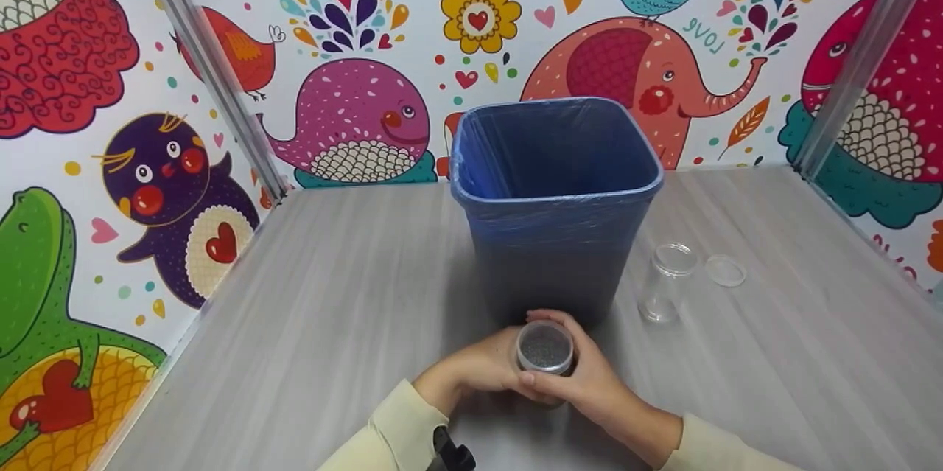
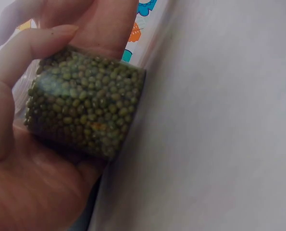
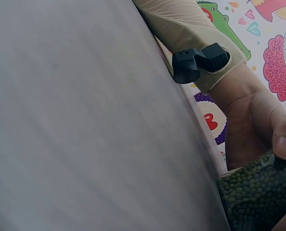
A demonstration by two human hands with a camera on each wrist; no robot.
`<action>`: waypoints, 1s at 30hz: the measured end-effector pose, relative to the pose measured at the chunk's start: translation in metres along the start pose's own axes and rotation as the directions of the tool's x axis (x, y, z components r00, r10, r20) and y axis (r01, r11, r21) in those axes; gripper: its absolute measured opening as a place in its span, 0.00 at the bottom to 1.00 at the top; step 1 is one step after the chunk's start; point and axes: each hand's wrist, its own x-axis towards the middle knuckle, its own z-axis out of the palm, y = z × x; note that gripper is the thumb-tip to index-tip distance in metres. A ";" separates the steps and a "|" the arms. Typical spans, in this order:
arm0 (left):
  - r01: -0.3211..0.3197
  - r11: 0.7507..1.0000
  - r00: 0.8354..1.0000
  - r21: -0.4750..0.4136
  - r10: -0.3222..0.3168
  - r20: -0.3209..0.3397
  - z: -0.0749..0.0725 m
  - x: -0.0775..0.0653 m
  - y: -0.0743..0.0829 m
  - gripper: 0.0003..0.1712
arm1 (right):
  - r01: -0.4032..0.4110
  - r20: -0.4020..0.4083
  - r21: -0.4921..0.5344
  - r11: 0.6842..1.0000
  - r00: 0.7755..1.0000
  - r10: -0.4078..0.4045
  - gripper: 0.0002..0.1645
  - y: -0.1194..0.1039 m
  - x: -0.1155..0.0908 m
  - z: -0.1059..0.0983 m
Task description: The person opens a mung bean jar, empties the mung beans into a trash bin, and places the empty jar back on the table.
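Observation:
Both hands hold a clear jar upright, low over the table and close in front of the blue bin. Small green beans, which look like mung beans, fill its lower part. My left hand grips the jar's left side; its thumb lies against the wall in the right wrist view. From the right, my right hand wraps round it, with fingers at the far side and thumb across the near side. The palms hide much of the jar's sides in the head view.
A blue bin lined with a clear plastic bag stands just beyond the hands. Right of it are a clear, empty-looking jar and a flat round clear lid. Patterned panels with metal posts border the grey table.

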 end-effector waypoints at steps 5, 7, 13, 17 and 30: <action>0.011 1.000 1.000 0.007 -0.011 -0.013 0.000 0.000 0.000 0.38 | 0.007 -0.037 0.034 0.999 0.999 -0.005 0.51 0.000 0.000 0.001; 0.019 1.000 1.000 0.004 -0.019 -0.018 0.000 0.000 0.000 0.37 | 0.001 -0.045 0.045 0.999 0.999 0.001 0.49 0.000 -0.001 0.001; 0.034 0.999 0.999 0.005 -0.034 -0.032 0.001 -0.002 -0.001 0.38 | -0.018 -0.049 0.054 0.998 0.999 0.021 0.46 0.000 -0.001 0.003; 0.044 0.999 0.998 0.003 -0.044 -0.037 0.002 -0.003 -0.001 0.38 | -0.017 -0.054 0.063 0.998 0.998 0.021 0.45 0.001 -0.003 0.004; 0.023 1.000 0.999 -0.014 -0.024 -0.031 0.001 0.000 0.000 0.39 | -0.001 -0.078 0.042 0.999 0.997 0.004 0.44 0.001 -0.001 0.003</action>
